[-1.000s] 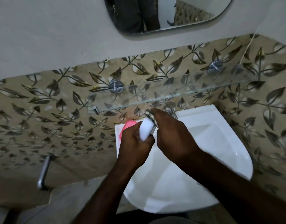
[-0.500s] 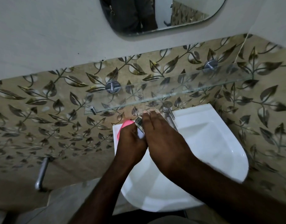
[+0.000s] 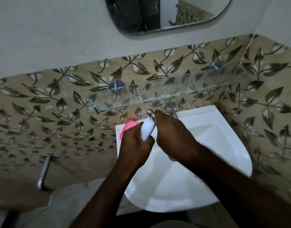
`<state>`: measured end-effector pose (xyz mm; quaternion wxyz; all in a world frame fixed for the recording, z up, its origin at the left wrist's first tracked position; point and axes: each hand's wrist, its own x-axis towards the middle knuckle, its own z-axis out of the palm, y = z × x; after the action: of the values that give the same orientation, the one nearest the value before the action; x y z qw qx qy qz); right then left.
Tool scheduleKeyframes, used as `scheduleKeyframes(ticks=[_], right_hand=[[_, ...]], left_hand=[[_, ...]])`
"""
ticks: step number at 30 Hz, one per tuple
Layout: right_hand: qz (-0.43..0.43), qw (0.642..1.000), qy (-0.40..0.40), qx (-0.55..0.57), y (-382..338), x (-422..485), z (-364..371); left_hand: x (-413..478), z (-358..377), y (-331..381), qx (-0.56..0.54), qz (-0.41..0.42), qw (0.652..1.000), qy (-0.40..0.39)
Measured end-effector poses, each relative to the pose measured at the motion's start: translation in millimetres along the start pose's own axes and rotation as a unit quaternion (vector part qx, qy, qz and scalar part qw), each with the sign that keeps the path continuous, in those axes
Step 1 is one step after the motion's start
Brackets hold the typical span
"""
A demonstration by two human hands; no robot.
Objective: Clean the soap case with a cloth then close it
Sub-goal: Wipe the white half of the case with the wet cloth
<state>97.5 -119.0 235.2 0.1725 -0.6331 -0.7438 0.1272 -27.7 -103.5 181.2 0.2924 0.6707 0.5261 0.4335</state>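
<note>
Soap case [image 3: 147,131] in left hand [image 3: 135,145], cloth [image 3: 150,113] against it

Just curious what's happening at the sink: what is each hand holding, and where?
The left hand grips the white soap case part round its lower end; the right hand holds a striped cloth, mostly hidden, against its upper end.

Leaf-patterned tiles [image 3: 59,112], mirror [image 3: 157,14], glass shelf [image 3: 174,89]
</note>
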Motion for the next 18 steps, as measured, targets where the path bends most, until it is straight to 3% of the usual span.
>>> scheduleKeyframes(ticks=[6, 12, 16, 18], right_hand=[[-0.033, 0.998, -0.009, -0.044, -23, -16, -1], [0.022, 0.999, 0.004, -0.033, -9, -4, -11], [-0.007, 0.992, 0.037, -0.123, -21, -17, -5], [-0.009, 0.992, 0.036, -0.117, -18, -13, -5]], left_hand=[[6, -8, 12, -0.024, 0.011, 1.000, -0.004], [1, -4, 11, 0.024, 0.000, 1.000, -0.010], [8, -2, 16, -0.011, 0.029, 1.000, -0.003], [8, -1, 18, -0.013, 0.015, 1.000, -0.001]])
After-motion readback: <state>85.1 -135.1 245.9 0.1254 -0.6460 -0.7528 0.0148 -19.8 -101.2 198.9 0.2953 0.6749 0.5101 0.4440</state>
